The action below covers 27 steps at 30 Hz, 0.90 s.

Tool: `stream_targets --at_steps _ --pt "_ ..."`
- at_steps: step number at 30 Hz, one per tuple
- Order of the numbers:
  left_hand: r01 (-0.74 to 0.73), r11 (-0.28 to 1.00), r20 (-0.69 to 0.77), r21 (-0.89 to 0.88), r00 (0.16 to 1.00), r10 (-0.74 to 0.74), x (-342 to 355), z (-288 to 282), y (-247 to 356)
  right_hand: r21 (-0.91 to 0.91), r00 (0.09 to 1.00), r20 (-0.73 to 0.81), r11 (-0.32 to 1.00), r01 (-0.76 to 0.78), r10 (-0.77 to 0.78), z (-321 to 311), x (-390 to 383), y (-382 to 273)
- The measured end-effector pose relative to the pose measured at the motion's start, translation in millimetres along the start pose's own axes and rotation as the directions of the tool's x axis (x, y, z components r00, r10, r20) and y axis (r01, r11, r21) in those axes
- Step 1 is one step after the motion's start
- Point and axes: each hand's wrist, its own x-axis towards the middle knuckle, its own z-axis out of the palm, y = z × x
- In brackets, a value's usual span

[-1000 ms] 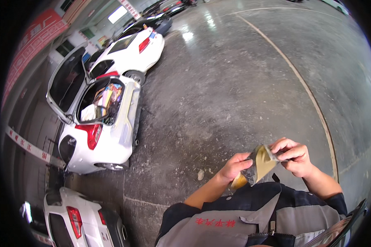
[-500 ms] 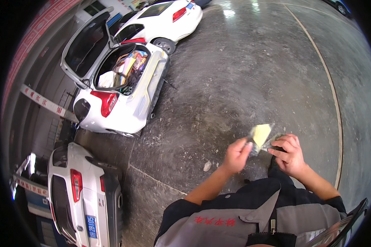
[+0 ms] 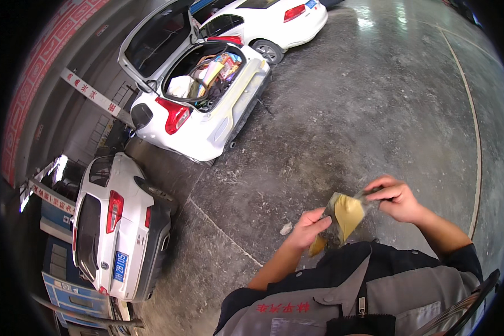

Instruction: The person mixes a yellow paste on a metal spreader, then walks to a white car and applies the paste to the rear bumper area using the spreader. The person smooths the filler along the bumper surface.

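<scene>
A: What are the hands doing?

B: Both are gripping a yellow cloth (image 3: 348,214), held up in front of the chest over the grey concrete floor (image 3: 341,112). The left hand (image 3: 309,227) is pinching its lower end between closed fingers, and a small yellow tail is hanging out below that fist. The right hand (image 3: 396,197) is clamping the upper end, where the material is looking darker and greyer.

A: Which way is the cloth running?

B: Its long axis is lying on a slant, rising from the lower left at the left hand to the upper right at the right hand. The broad yellow face is sitting between the two hands, tapering downward to a point near the dark collar of the grey work jacket (image 3: 369,291).

A: Is it pulled taut?

B: I cannot tell; it is partly bunched and blurred.

A: And around the person?

B: A white car (image 3: 207,106) with its boot lid raised is standing well apart, up and to the left, its boot crammed with mixed items. Another white car (image 3: 117,224) is parked nearer, at the left, rear toward the camera. A third white car (image 3: 269,22) is sitting at the top.
</scene>
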Motion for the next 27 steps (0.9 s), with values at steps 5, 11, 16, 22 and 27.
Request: stream_targets --at_steps 5,11,16,22,27 --pt "-0.159 0.619 -0.054 0.769 0.949 0.311 10 0 17 -0.620 0.903 0.083 0.687 0.378 -0.422 16 17 8" --pt "-0.046 0.904 -0.359 0.424 0.908 0.214 11 -31 16 -0.691 0.908 0.126 0.621 0.369 -0.399 58 21 13" --pt "-0.003 0.995 -0.169 -0.096 0.986 -0.013 9 -59 9 -0.119 0.971 -0.115 0.974 0.194 -0.208 47 31 3" --pt "0.047 0.969 0.025 -0.241 0.999 -0.042 -4 -53 -2 0.217 0.993 0.055 0.972 0.086 -0.100 48 48 12" --pt "-0.014 0.953 -0.214 0.303 0.973 0.082 -1 -48 14 -0.283 0.958 -0.057 0.925 0.255 -0.282 28 53 29"
